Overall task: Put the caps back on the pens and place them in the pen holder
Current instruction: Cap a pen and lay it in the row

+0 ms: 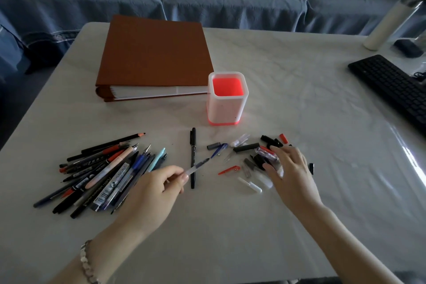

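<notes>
Pens everywhere: a messy heap of plastic pens (103, 173) sits on the left of the pale glossy counter (253, 226). On the right are scattered loose caps (245, 148) in black, red, clear and white. Behind them stands the square white plastic pen holder (227, 108), with only its glowing red lining showing inside. My left hand (156, 189) pinches a clear-barrelled pen (198, 164) by its end, and my right hand (290, 168) has its fingers spread flat over the caps.
</notes>
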Demonstrator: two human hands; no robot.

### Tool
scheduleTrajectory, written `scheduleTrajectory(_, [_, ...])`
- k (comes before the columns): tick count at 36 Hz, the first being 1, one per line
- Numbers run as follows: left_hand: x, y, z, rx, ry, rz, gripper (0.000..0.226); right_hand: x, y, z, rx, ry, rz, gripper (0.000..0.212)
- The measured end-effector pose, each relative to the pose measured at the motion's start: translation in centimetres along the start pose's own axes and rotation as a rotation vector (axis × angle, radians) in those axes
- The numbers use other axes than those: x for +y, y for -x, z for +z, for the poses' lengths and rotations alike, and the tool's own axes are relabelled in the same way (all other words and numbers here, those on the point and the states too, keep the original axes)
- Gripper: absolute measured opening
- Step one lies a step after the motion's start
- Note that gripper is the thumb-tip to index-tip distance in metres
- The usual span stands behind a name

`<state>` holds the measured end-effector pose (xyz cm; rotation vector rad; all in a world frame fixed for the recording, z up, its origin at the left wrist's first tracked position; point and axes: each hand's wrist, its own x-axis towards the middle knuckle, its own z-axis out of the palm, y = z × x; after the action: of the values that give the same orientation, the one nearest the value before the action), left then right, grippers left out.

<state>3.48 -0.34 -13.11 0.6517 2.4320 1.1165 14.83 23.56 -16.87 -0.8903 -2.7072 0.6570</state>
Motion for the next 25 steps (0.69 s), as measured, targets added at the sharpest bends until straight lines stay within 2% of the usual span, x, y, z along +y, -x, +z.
scheduleTrajectory(7, [-0.2, 0.1, -0.3, 0.007, 0.046, -0.021, 0.019, -1.7, 1.2, 4.2, 0.103, 0.094, -0.057, 0.045])
scheduleTrajectory(11, [-0.2, 0.2, -0.4, 0.016, 0.033, 0.002, 0.020, -2.3, 2.3, 5.2, 0.152, 0.111, -0.066, 0.041])
scheduleTrajectory(22, [-0.4, 0.3, -0.1, -0.004, 0.051, 0.018, 0.018, 0.4, 1.7, 3.6, 0.223, 0.032, -0.034, 0.040])
scheduleTrajectory(25, [-0.2, 0.3, 0.0, -0.015, 0.043, 0.013, 0.018, 1.2, 0.6, 2.0, 0.275, 0.018, 0.038, 0.030])
